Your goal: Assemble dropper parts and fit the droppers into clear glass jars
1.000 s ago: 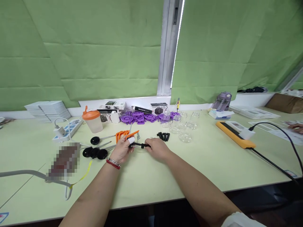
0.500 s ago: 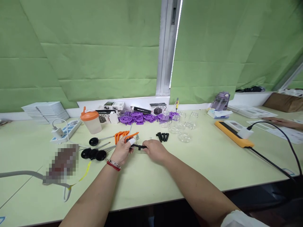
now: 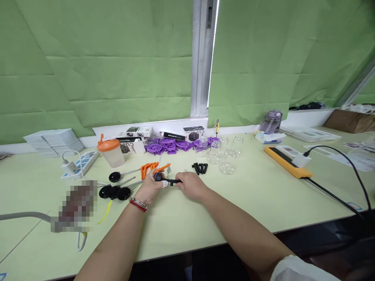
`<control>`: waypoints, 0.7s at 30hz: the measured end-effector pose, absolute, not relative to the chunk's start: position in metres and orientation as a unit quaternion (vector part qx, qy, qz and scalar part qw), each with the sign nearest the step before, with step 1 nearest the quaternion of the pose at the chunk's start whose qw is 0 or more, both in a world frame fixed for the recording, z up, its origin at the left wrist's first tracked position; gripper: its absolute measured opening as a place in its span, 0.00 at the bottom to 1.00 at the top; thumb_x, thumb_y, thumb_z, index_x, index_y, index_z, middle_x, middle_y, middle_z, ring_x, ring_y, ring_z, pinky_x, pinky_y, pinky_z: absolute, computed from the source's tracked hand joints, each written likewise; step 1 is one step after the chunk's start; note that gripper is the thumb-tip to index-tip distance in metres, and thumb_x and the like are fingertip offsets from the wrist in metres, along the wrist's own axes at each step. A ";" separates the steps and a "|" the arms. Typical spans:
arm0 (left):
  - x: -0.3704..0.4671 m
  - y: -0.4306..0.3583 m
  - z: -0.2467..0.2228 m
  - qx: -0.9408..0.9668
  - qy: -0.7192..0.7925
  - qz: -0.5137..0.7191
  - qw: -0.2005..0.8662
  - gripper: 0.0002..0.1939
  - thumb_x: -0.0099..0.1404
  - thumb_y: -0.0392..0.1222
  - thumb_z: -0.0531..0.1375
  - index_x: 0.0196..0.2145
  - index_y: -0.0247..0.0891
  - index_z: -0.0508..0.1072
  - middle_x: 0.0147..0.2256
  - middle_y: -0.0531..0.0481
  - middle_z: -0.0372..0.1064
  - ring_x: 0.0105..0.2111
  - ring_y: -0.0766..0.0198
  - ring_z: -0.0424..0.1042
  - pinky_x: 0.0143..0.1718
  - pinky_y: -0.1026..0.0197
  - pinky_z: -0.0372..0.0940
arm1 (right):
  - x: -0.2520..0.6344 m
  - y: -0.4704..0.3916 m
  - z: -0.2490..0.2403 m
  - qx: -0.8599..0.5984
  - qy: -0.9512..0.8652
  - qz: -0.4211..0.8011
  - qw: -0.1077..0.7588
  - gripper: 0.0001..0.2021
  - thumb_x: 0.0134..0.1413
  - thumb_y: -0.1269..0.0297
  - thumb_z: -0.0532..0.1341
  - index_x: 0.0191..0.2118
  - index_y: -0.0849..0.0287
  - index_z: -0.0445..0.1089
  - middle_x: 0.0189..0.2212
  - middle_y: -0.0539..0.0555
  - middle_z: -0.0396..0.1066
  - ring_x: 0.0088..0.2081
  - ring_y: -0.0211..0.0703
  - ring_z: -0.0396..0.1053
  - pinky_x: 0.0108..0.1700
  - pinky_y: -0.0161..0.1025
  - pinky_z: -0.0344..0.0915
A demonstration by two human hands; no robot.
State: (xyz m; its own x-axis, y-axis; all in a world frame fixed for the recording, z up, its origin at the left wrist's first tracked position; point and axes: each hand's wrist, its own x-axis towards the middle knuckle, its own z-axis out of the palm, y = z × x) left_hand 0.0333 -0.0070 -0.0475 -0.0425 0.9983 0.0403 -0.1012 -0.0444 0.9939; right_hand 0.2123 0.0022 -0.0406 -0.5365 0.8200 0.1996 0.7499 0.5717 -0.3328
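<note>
My left hand [image 3: 150,189] is closed around a black rod-like part [image 3: 173,182] with a thicker round end [image 3: 158,176]. From the other side, the fingers of my right hand [image 3: 190,185] pinch the thin end of that same part. An orange angled piece [image 3: 163,168] sticks out above my left fingers; whether the hand holds it or it is joined to the black part, I cannot tell. Just beyond, several orange brackets [image 3: 149,170] lie together. Rods with black round heads [image 3: 115,176] rest left of my left hand. Short black pieces [image 3: 200,168] lie beyond my right hand.
Purple wheel-shaped parts [image 3: 168,145] and printed boxes [image 3: 137,145] line the wall. Clear cups [image 3: 227,168] stand and lie right of them. An orange-lidded cup [image 3: 113,153] and a white power strip [image 3: 88,162] are left, a yellow-and-black power strip [image 3: 287,163] right.
The black part has turned in my hands, and its thick round end now shows at my left fingers. Another person's hand at the far right has gone out of view.
</note>
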 end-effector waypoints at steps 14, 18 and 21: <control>0.031 -0.010 -0.045 0.456 0.454 0.518 0.563 0.28 0.40 0.30 0.66 0.40 0.38 0.62 0.31 0.55 0.61 0.25 0.70 0.65 0.28 0.59 0.68 | 0.216 0.006 -0.043 -0.443 -0.866 0.130 0.195 0.05 0.55 0.66 0.58 0.38 0.58 0.69 0.33 0.54 0.71 0.36 0.41 0.65 0.35 0.34 0.52; 0.031 -0.012 -0.043 0.462 0.462 0.511 0.559 0.29 0.40 0.29 0.65 0.40 0.38 0.62 0.31 0.55 0.61 0.24 0.70 0.64 0.26 0.60 0.67 | 0.217 0.008 -0.045 -0.441 -0.866 0.130 0.199 0.05 0.55 0.66 0.58 0.37 0.58 0.69 0.33 0.53 0.71 0.36 0.41 0.65 0.35 0.34 0.51; 0.032 -0.013 -0.043 0.463 0.470 0.509 0.554 0.29 0.39 0.29 0.65 0.41 0.38 0.62 0.32 0.55 0.61 0.26 0.69 0.65 0.27 0.60 0.67 | 0.217 0.009 -0.046 -0.441 -0.865 0.130 0.200 0.04 0.55 0.66 0.58 0.37 0.57 0.69 0.33 0.53 0.71 0.35 0.41 0.64 0.34 0.34 0.51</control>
